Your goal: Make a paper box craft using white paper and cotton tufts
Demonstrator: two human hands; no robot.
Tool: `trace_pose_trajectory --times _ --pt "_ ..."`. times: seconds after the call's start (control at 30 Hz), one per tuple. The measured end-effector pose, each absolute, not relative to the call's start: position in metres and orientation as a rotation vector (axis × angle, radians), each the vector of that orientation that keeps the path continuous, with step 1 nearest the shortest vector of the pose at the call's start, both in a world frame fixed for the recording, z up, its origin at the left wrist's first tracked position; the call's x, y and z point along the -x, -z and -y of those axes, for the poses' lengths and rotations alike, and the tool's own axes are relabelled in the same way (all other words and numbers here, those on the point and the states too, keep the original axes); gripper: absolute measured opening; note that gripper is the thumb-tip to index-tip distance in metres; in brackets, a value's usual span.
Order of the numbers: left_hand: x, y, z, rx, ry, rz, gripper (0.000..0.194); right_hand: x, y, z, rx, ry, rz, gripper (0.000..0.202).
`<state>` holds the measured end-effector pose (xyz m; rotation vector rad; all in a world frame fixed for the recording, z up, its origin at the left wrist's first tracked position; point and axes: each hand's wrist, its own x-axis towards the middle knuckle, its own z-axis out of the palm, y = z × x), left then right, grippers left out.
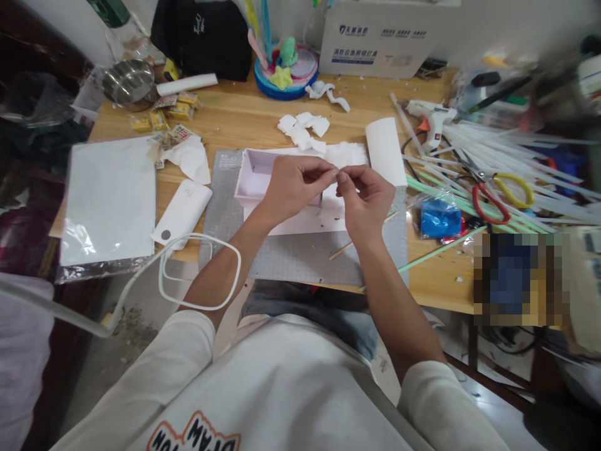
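Observation:
My left hand (298,185) and my right hand (364,197) meet with thumbs and fingertips pinched together, above a grey cutting mat (300,263). Whatever sits between the fingertips is too small to make out. Below and behind my left hand is a pale lilac open box (256,169), partly hidden by it. White paper (300,224) with small dark specks lies under both hands. A thin wooden stick (342,250) rests on the mat, running beneath my right wrist.
To the right lie a hot glue gun (434,119), scissors (491,200) and many glue sticks (474,144). A white power bank (183,212) with a cable (200,307) looping over my left forearm, and bagged white sheets (110,200), are at left. Torn paper (303,128) lies behind.

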<state>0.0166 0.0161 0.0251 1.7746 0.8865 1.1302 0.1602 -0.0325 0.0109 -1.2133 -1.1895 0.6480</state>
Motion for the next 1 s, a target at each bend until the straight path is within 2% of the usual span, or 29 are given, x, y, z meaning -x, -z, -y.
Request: trace_pose_trajectory --times 0.53,1.0 --pt "-0.0165 -0.0224 -0.0153 -1.878 -1.104 -0.899 0.015 -0.1608 -0.0139 0.038 1.344 -0.356 1.357 0.016" --pt "-0.0193 -0.0215 -0.0163 -1.686 -1.157 -0.885 0.017 -0.1566 -0.0161 0.0378 1.335 -0.472 1.296 0.018"
